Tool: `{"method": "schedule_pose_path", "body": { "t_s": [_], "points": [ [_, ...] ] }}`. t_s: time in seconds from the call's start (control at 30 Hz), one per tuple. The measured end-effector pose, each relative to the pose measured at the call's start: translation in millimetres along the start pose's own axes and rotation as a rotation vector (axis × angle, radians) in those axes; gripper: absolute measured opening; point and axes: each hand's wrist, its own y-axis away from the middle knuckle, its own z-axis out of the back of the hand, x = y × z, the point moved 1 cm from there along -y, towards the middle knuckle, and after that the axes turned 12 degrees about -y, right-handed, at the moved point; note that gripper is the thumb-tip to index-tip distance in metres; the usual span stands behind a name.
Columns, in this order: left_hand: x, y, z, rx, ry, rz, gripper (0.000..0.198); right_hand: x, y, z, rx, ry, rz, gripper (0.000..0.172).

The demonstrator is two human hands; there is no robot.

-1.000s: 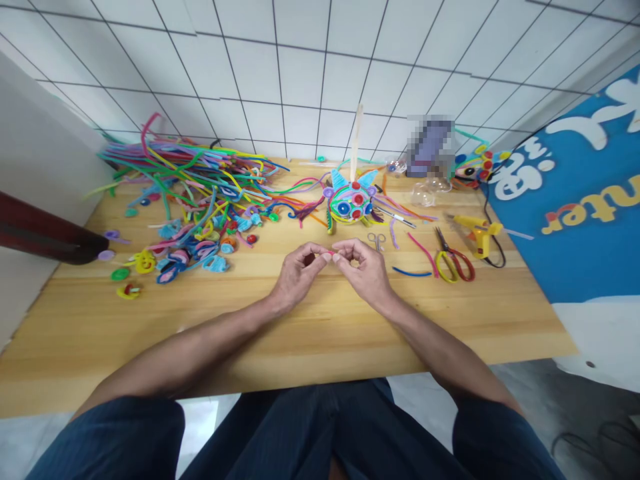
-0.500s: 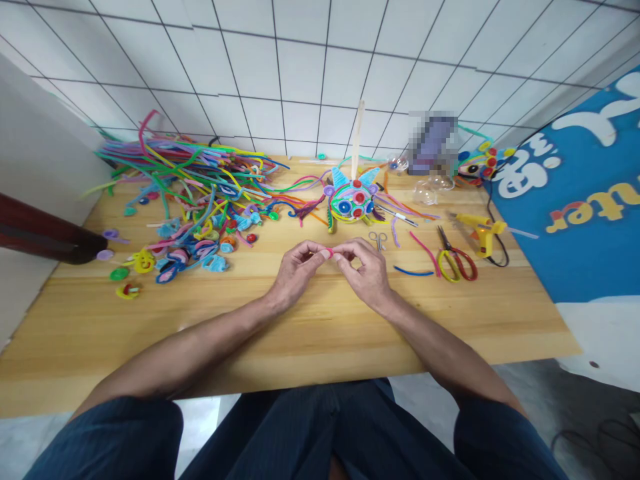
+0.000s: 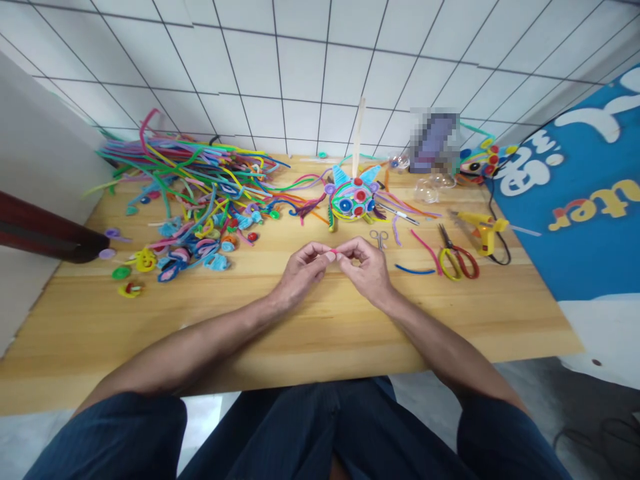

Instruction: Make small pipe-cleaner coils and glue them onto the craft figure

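Note:
Between my two hands is a small piece of red pipe cleaner (image 3: 335,253), mostly covered by the fingertips. My left hand (image 3: 306,270) pinches it from one side with thumb and forefinger. On the other side, my right hand (image 3: 366,267) pinches it the same way, the fingertips of both hands almost touching. Just beyond the hands stands a round, colourful pipe-cleaner face (image 3: 356,200) with light blue ears and red and blue discs. Small silver scissors (image 3: 379,238) lie behind my right hand.
A heap of pipe cleaners (image 3: 190,167) and several coiled shapes (image 3: 200,250) cover the left of the table. At right are scissors with yellow and red handles (image 3: 457,257), a yellow glue gun (image 3: 483,228), a blue strip (image 3: 415,269) and clear plastic balls (image 3: 427,191).
Both hands keep their pinch on the red piece with only a slight shift of the fingers. Less of the red piece shows now. The view has moved a little.

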Motion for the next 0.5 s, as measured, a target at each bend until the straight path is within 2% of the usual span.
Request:
{"method": "schedule_pose_path", "body": {
  "t_s": [0.17,0.5],
  "points": [
    [-8.8,-3.9,8.9,0.058,-0.208,-0.094,0.040,4.0,-7.0,6.8,0.109,-0.060,-0.055,0.007],
    [-0.4,-0.1,7.1,-0.084,-0.306,-0.194,0.027,3.5,-4.2,6.3,0.101,-0.107,-0.165,0.016]
  ]
}}
